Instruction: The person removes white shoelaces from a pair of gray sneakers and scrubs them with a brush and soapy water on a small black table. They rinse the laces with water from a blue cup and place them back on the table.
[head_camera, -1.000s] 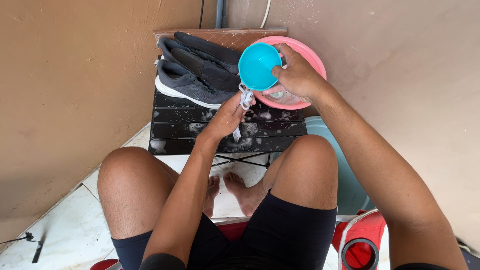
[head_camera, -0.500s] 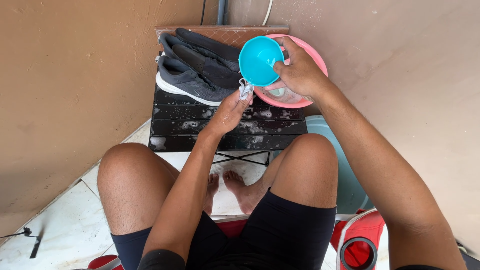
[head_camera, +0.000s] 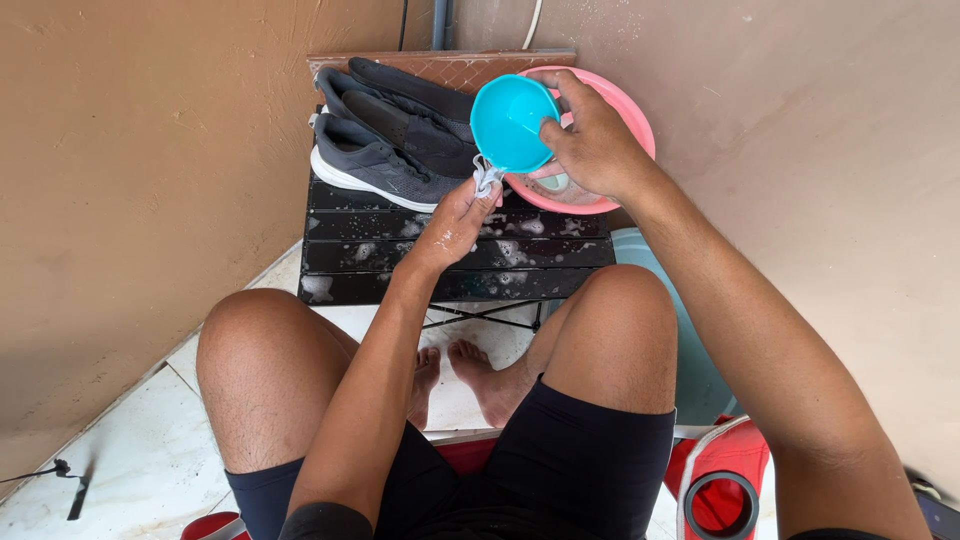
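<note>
My right hand (head_camera: 592, 145) grips a small turquoise bowl (head_camera: 512, 122), tilted on its side over the near rim of a pink basin (head_camera: 632, 108). Just below the bowl, my left hand (head_camera: 458, 215) pinches a bunched whitish shoelace (head_camera: 485, 180) between its fingertips, above a black slatted folding table (head_camera: 400, 285) flecked with soap suds. A pair of dark grey sneakers with white soles (head_camera: 385, 165) lies at the table's far left, next to the basin.
Brown walls close in on the left and right. A teal tub (head_camera: 690, 360) stands on the floor by my right knee. A red container with a black ring (head_camera: 722, 490) sits at lower right. My bare feet rest on white tiles under the table.
Both hands have shifted slightly; the left hand with the shoelace has risen closer to the tilted bowl. The sneakers and basin have not moved.
</note>
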